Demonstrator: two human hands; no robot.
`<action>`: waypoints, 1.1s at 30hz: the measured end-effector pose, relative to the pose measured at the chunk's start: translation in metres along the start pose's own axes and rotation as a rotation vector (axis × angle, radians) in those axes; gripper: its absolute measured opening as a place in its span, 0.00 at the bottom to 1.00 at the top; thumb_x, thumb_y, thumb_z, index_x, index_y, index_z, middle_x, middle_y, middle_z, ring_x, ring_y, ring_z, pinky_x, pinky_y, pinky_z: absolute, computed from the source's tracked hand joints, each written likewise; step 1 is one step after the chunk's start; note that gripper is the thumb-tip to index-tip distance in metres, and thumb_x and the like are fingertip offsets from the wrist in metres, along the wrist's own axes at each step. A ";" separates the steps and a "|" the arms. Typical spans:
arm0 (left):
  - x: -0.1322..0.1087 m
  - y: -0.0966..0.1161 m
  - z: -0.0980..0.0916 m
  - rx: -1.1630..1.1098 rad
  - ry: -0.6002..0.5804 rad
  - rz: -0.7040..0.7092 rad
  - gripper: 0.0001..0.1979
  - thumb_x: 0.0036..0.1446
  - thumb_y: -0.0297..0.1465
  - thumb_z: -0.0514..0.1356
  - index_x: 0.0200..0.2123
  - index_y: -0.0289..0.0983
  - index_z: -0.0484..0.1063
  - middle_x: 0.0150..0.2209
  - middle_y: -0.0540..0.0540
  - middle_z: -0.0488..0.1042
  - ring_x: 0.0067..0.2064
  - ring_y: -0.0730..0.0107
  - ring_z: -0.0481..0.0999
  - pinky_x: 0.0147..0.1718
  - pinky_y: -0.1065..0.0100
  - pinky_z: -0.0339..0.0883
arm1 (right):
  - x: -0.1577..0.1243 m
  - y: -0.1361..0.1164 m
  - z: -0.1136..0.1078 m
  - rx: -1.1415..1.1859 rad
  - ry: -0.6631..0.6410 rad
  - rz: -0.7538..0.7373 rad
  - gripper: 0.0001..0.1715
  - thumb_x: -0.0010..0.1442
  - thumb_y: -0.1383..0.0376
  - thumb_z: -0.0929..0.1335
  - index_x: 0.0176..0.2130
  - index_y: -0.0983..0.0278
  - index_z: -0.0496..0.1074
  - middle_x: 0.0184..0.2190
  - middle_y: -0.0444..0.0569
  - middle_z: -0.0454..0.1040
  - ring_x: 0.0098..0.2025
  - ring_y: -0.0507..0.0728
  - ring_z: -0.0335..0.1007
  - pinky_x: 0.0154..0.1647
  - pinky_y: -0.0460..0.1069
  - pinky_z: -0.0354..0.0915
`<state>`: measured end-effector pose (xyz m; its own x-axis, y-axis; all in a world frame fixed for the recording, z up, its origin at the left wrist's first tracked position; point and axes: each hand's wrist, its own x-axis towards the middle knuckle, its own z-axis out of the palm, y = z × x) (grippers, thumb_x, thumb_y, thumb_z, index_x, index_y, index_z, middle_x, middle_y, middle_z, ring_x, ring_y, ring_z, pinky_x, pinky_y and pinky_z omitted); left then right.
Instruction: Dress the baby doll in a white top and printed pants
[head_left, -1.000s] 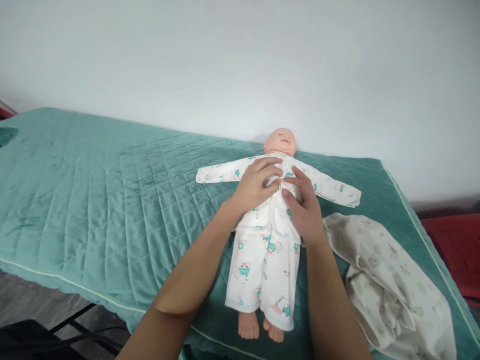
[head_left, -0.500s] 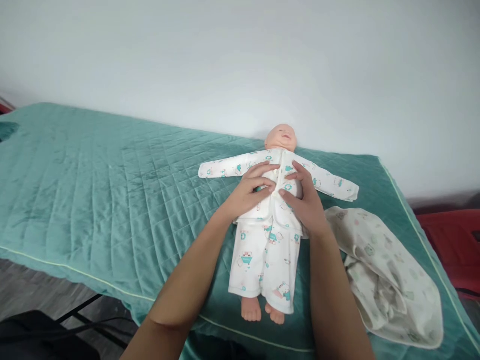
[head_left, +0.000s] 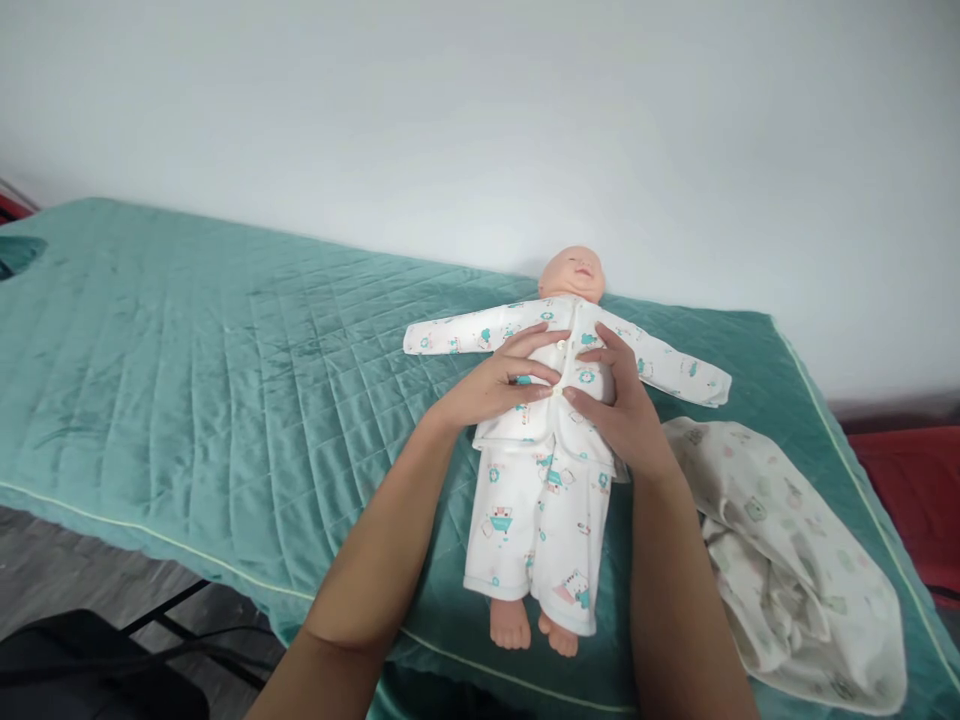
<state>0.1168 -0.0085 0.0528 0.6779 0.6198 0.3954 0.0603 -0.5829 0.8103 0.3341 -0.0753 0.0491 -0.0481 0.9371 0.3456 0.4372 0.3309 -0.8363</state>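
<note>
A baby doll (head_left: 574, 272) lies on its back, dressed in a white printed jacket (head_left: 536, 430) and matching trousers (head_left: 499, 525). Its bare feet show below the hems, and both sleeves stretch outward. My left hand (head_left: 510, 378) rests on the left half of the jacket front, fingers spread, thumb at the front opening near a small button. Opposite it, my right hand (head_left: 621, 398) lies on the right half, fingers apart, thumb close to the same button. The two thumbs almost meet.
A green quilted cover (head_left: 225, 380) spreads under the doll. Right of my right forearm lies a crumpled printed cloth (head_left: 810, 560). A pale wall (head_left: 480, 130) stands behind. Something red (head_left: 911, 490) is at the right edge, and a black object (head_left: 90, 670) at the lower left.
The view has shifted slightly, so the doll and cloth appear a little further right. Both hands stay on the jacket front, with only slight finger movement.
</note>
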 end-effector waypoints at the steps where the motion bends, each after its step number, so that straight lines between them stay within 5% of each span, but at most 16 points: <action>1: 0.000 0.000 0.000 -0.003 0.001 -0.001 0.08 0.63 0.34 0.63 0.43 0.44 0.81 0.70 0.48 0.62 0.75 0.57 0.49 0.72 0.45 0.43 | 0.000 0.000 0.000 -0.002 0.001 -0.009 0.21 0.59 0.57 0.74 0.50 0.53 0.67 0.72 0.46 0.51 0.74 0.63 0.44 0.74 0.65 0.44; 33: 0.001 0.001 0.003 0.014 0.010 -0.007 0.08 0.63 0.36 0.63 0.42 0.43 0.80 0.70 0.47 0.62 0.75 0.57 0.48 0.71 0.45 0.45 | -0.001 -0.007 0.005 -0.010 0.069 0.017 0.20 0.57 0.58 0.75 0.48 0.55 0.69 0.70 0.49 0.56 0.73 0.62 0.49 0.73 0.65 0.47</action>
<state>0.1197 -0.0097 0.0530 0.6701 0.6288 0.3943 0.0749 -0.5858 0.8070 0.3265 -0.0779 0.0522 0.0208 0.9327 0.3602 0.4462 0.3137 -0.8381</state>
